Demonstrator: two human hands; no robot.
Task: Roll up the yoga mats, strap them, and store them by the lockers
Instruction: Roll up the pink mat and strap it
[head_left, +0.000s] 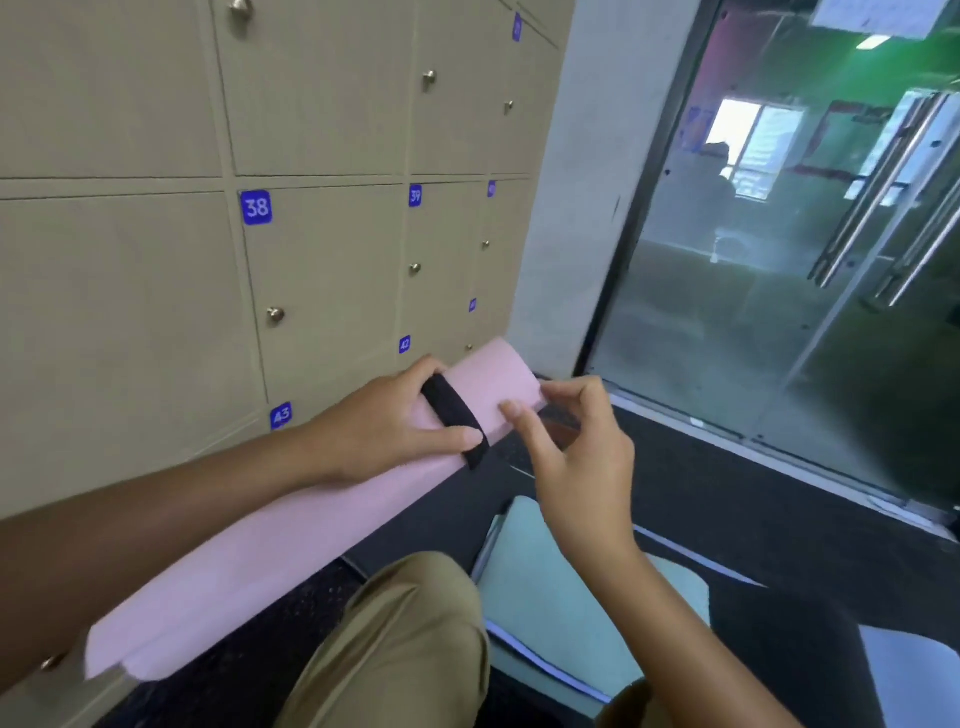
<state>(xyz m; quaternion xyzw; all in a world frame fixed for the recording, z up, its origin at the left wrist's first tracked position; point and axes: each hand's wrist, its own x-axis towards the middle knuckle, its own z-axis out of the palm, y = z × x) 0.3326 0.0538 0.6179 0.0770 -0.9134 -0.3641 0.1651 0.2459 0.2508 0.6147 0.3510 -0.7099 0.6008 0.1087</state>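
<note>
One rolled pink mat (291, 551) with one black strap (454, 418), its long axis running from lower left to upper right along the lockers (156, 260). My left hand (384, 431) grips it at the strap; my right hand (576, 457), fingers loose, touches its far end. One pale green mat (561, 587) lies on the floor.

There was one rolled pink mat (291, 551) with one black strap (454, 418) round it, and one pale green mat (545, 587) lay flat on the floor. Two hands were in view, the left (384, 428) and the right (576, 457). On the lockers (130, 291) four blue number tags could be read: 38 (256, 207), 39 (415, 196), 42 (404, 344) and 43 (281, 415).
</note>
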